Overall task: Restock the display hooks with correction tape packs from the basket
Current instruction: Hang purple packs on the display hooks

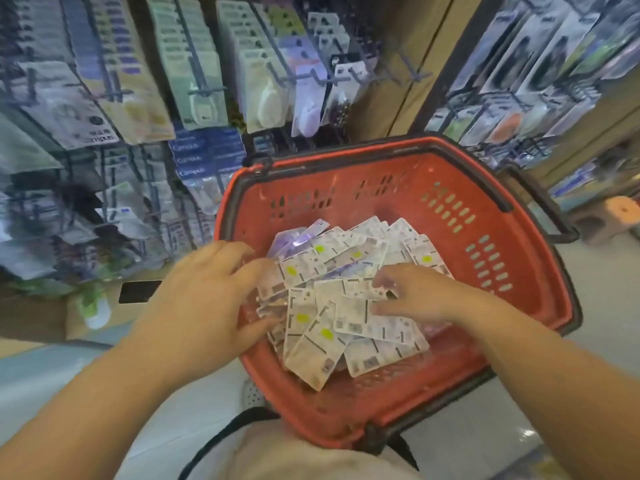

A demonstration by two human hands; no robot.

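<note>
Evidently the gathering step: correction tape packs [332,306], heaped in the red basket [485,216], are raked together by left hand [207,292] and right hand [415,296], fingers spread, nothing pinched. A bunch must next be gripped for the display hooks [349,76].

Red perforated basket [485,209], tilted, centre right of frame; white correction tape packs [343,299] heaped inside, backs up. Display hooks [346,76], upper centre, partly stocked.

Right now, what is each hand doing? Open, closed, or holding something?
Left hand: open, fingers spread on the packs in the red basket.
Right hand: open, fingertips resting on the packs, nothing lifted.
</note>
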